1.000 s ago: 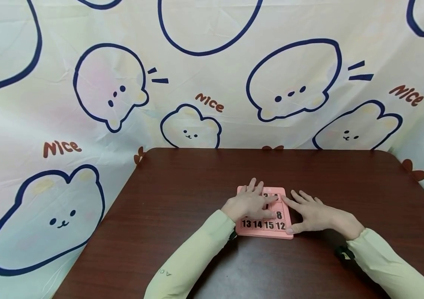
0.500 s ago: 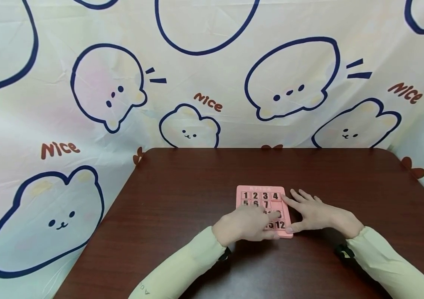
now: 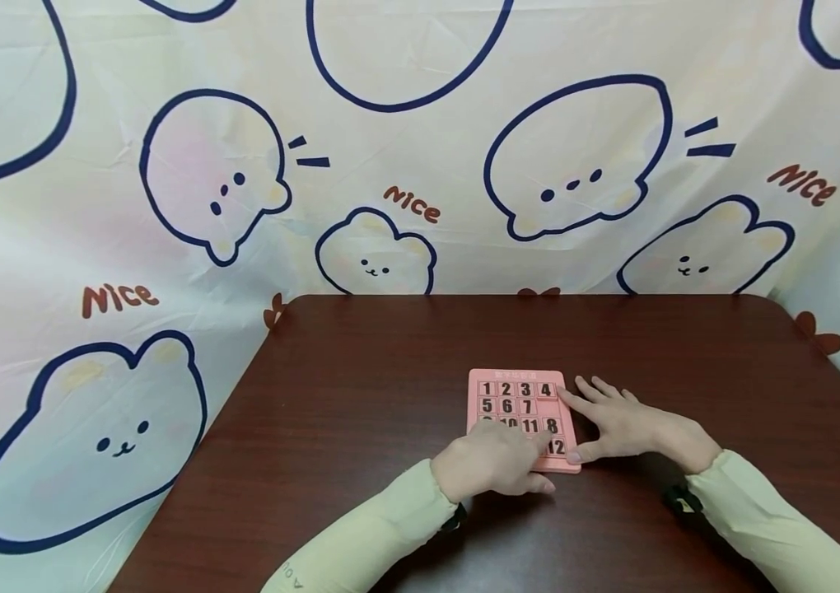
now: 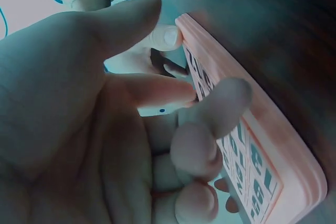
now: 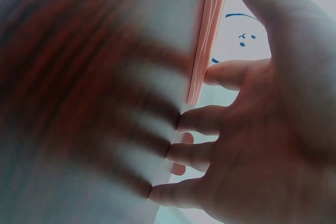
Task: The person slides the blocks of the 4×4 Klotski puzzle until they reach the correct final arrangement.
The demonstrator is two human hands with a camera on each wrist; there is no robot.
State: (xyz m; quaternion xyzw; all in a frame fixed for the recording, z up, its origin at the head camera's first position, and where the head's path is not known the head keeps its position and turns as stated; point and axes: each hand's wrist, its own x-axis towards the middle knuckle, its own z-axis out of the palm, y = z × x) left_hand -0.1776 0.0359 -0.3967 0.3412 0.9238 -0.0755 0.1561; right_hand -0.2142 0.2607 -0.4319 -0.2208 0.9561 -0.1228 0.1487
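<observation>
A pink number slide puzzle (image 3: 506, 397) lies flat on the table. Its vacant slot is at the right of the second row, beneath tile 4 and above tile 8. My left hand (image 3: 490, 459) covers much of the lower left of the puzzle. Its index finger reaches toward tiles 8 and 12, while the other fingers bend loosely in the left wrist view; whether the index fingertip touches a tile cannot be told. At the puzzle's right edge rest the thumb and index finger of my right hand (image 3: 616, 424), the remaining fingers spread on the table.
The dark brown wooden table (image 3: 361, 354) extends around the puzzle on all sides. Behind and beside it hangs a pale cloth (image 3: 457, 156) printed with blue-outlined cartoon animals. Both forearms wear light green sleeves (image 3: 368, 527).
My left hand has drawn back toward the near edge of the puzzle, uncovering the upper rows, its index finger sinking slightly lower since half a second ago. The right hand stays put.
</observation>
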